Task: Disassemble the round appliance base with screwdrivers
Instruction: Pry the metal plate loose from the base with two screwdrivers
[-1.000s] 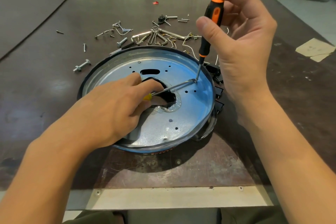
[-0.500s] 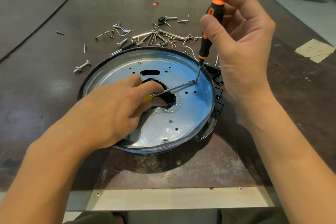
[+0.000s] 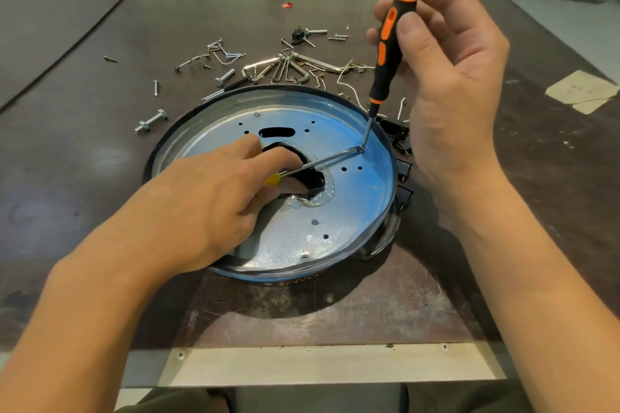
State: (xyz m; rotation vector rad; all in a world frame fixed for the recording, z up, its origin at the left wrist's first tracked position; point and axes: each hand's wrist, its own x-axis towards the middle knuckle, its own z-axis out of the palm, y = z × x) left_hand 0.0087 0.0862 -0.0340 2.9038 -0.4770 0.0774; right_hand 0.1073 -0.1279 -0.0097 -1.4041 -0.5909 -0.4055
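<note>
Your right hand (image 3: 449,87) pinches the orange screwdriver (image 3: 385,50) upright to turn near the right rim of the base (image 3: 352,214); your left hand (image 3: 208,204) grips the yellow screwdriver (image 3: 322,163) flat, likely bracing there.

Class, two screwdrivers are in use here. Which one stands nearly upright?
The orange-and-black screwdriver in the right hand; the yellow-handled one lies almost flat.

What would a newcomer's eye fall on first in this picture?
The round appliance base sits mid-table, two screwdriver tips meeting near its right rim. The right hand pinches the orange-and-black screwdriver nearly upright; the left hand grips the yellow-handled screwdriver. Screws and clips lie scattered behind.
</note>
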